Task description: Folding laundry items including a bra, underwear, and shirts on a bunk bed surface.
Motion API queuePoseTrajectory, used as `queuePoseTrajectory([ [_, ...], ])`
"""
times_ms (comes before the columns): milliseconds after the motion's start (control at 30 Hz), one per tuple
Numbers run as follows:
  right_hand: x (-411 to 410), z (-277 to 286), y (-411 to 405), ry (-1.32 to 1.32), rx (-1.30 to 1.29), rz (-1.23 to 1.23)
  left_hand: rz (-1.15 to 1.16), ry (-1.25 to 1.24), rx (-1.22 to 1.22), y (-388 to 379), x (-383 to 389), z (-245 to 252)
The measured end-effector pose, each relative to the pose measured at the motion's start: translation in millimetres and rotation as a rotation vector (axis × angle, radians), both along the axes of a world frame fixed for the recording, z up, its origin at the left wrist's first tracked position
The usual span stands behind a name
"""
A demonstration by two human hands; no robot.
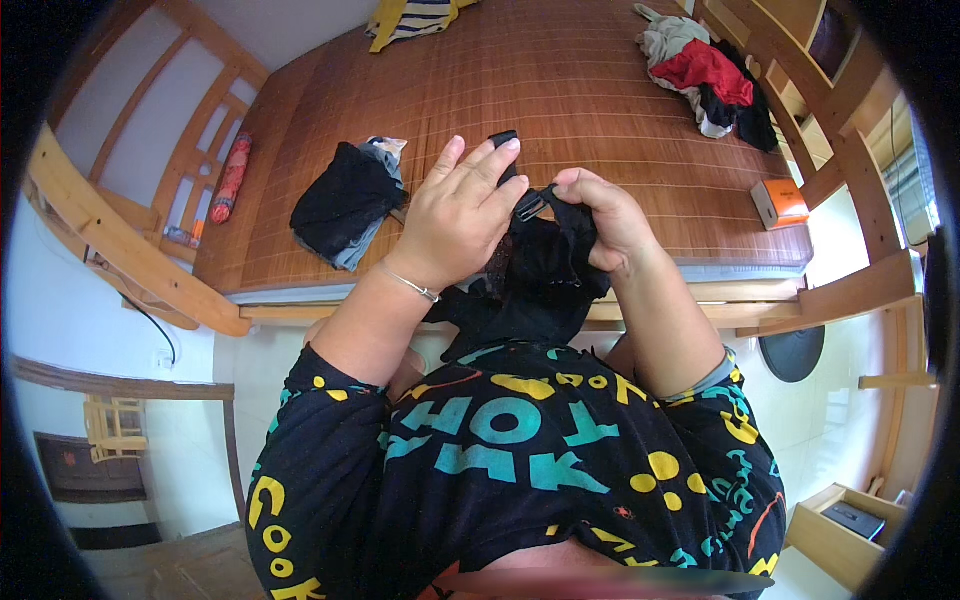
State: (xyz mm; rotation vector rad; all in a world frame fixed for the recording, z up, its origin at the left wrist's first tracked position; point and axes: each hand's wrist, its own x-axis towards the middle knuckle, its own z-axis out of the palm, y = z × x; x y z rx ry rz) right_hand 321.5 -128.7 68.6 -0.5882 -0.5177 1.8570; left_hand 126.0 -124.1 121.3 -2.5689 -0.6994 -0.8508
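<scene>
A black garment (551, 255) with a strap and a dark slider or buckle (532, 206) hangs over the near edge of the bed and the lap. My left hand (469, 202), a silver bangle at its wrist, has a black strap between its fingers. My right hand (604, 214) pinches the garment's upper edge beside the buckle. On the brown bed mat (450, 97), left of my left hand, lies a folded pile with a black garment (341, 199) on top and grey-blue cloth under it.
A red, grey and black clothes heap (705, 75) lies at the mat's far right, an orange box (784, 204) nearer. A red patterned roll (231, 178) rests by the left bed rail. A striped yellow garment (416, 21) lies at the far edge. Wooden posts flank the bed.
</scene>
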Motion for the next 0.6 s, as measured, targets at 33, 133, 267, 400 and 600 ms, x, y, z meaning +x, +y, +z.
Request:
queuePoseTrajectory([
  [33,0.2,0.2,-0.2,-0.007,0.010,0.014,0.002,0.000,0.001,1.2,-1.0,-1.6],
  [133,0.6,2.7,-1.5,-0.030,0.016,0.026,0.036,0.004,0.032,5.8,-3.1,-5.6],
  [267,0.2,2.5,-1.6,-0.036,0.020,0.023,0.043,0.001,0.021,5.6,-3.2,-4.4],
  [400,-1.0,2.0,-1.3,-0.051,0.023,0.010,0.048,0.025,0.039,5.2,-2.5,-3.9],
  [600,-8.3,-1.4,-2.7,-0.166,0.095,-0.110,0.093,0.058,0.091,7.3,0.3,-5.5],
])
